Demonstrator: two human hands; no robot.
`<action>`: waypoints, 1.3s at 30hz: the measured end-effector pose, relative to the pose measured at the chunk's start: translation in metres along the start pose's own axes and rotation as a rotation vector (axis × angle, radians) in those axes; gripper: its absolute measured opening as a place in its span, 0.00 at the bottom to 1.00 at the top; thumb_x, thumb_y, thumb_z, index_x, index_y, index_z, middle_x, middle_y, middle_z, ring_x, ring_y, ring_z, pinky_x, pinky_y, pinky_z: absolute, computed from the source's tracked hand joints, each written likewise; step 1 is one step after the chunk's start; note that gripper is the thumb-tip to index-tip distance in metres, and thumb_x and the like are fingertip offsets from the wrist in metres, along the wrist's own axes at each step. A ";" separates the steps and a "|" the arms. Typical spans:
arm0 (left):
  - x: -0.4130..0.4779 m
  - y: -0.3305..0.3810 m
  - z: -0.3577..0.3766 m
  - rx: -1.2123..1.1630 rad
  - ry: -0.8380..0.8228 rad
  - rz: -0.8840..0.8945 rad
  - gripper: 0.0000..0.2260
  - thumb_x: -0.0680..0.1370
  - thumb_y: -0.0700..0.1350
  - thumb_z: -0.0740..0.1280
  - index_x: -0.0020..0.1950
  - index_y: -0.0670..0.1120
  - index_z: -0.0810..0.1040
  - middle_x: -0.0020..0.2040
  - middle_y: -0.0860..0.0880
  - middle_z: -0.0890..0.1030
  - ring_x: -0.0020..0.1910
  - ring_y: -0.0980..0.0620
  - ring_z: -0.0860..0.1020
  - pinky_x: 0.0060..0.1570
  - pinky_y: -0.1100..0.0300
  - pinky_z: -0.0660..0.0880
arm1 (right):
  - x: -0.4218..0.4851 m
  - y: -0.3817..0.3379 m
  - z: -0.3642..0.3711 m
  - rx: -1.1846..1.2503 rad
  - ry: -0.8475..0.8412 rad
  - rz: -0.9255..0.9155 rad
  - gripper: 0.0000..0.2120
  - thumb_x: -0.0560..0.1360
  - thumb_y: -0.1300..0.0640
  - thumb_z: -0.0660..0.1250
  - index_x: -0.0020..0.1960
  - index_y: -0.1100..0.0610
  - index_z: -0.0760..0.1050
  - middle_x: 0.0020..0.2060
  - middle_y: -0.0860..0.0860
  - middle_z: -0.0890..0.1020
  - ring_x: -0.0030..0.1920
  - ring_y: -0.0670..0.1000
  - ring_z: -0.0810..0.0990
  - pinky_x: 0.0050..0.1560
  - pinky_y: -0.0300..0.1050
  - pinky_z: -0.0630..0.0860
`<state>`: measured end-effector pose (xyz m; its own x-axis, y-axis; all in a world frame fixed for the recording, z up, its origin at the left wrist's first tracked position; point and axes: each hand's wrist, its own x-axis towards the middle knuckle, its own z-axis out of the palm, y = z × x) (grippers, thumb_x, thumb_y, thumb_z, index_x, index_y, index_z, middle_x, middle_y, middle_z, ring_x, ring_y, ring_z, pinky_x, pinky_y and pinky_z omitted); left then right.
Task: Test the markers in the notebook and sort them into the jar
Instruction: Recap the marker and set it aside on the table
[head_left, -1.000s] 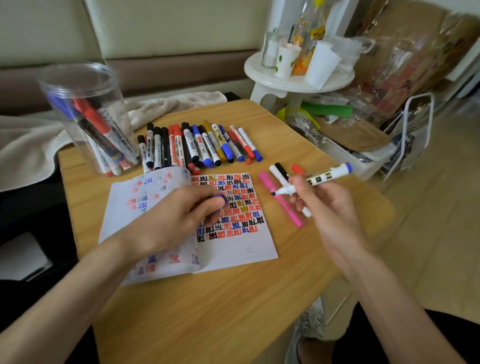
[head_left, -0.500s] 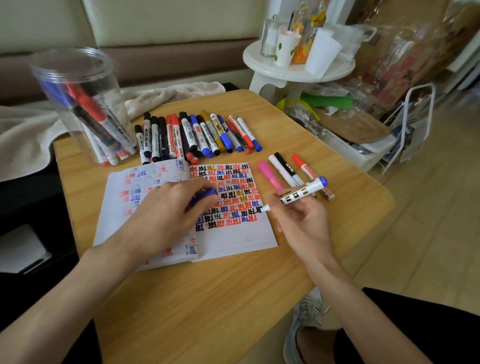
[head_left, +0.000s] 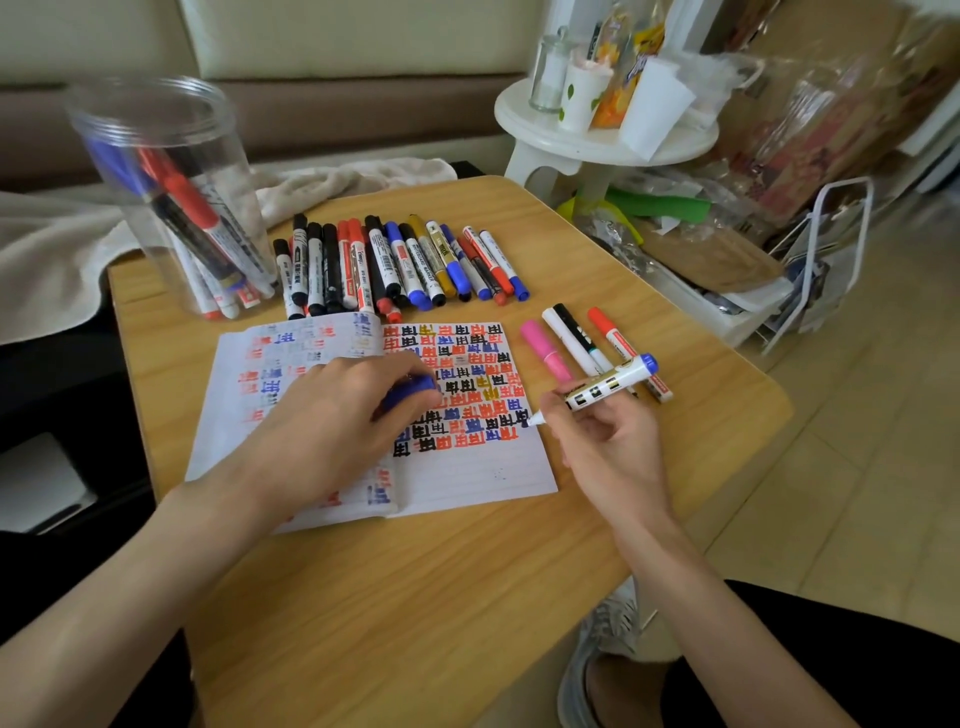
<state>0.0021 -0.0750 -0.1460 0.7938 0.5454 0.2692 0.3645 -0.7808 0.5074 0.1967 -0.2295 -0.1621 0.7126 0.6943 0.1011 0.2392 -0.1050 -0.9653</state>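
Note:
An open notebook (head_left: 467, 478) lies on the wooden table (head_left: 415, 597), its right page filled with coloured test marks. My right hand (head_left: 608, 447) grips a white marker with a blue end (head_left: 608, 387), its tip touching the page at the right end of a row of marks. My left hand (head_left: 332, 426) rests on the notebook and holds the blue cap (head_left: 410, 392). A clear plastic jar (head_left: 171, 192) with several markers inside stands at the table's far left. A row of several markers (head_left: 395, 265) lies behind the notebook.
A pink marker (head_left: 545, 353), a black-and-white marker (head_left: 574, 335) and a red-capped marker (head_left: 618, 340) lie right of the notebook. A cloth (head_left: 358, 179) lies behind the table. A white stool (head_left: 587, 145) with cups and bottles stands at the back right, beside clutter and a wire rack (head_left: 826, 260).
My right hand has come down from above the table and brought the uncapped marker's tip onto the page. My left hand stays on the notebook with the blue cap.

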 end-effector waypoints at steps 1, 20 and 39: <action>0.000 0.000 0.000 0.000 -0.001 0.000 0.13 0.80 0.61 0.60 0.56 0.56 0.78 0.37 0.64 0.75 0.41 0.66 0.77 0.32 0.67 0.66 | 0.000 -0.001 0.000 -0.002 -0.003 -0.001 0.06 0.78 0.62 0.73 0.43 0.56 0.81 0.30 0.40 0.83 0.31 0.38 0.79 0.34 0.33 0.74; -0.001 -0.004 0.002 0.029 0.007 -0.016 0.13 0.80 0.61 0.61 0.57 0.56 0.78 0.39 0.62 0.77 0.35 0.62 0.76 0.35 0.64 0.70 | 0.008 0.007 -0.001 -0.055 -0.009 -0.059 0.06 0.77 0.60 0.75 0.42 0.56 0.82 0.36 0.48 0.86 0.37 0.48 0.81 0.39 0.41 0.78; -0.001 -0.002 0.001 0.040 0.008 -0.011 0.14 0.80 0.62 0.59 0.56 0.56 0.78 0.39 0.60 0.78 0.33 0.60 0.76 0.34 0.63 0.71 | 0.010 0.014 -0.002 -0.069 -0.010 -0.103 0.06 0.77 0.60 0.75 0.42 0.54 0.80 0.35 0.46 0.86 0.33 0.44 0.77 0.36 0.38 0.74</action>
<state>0.0008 -0.0742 -0.1486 0.7854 0.5566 0.2706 0.3926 -0.7861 0.4774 0.2082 -0.2249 -0.1738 0.6757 0.7107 0.1959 0.3555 -0.0813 -0.9312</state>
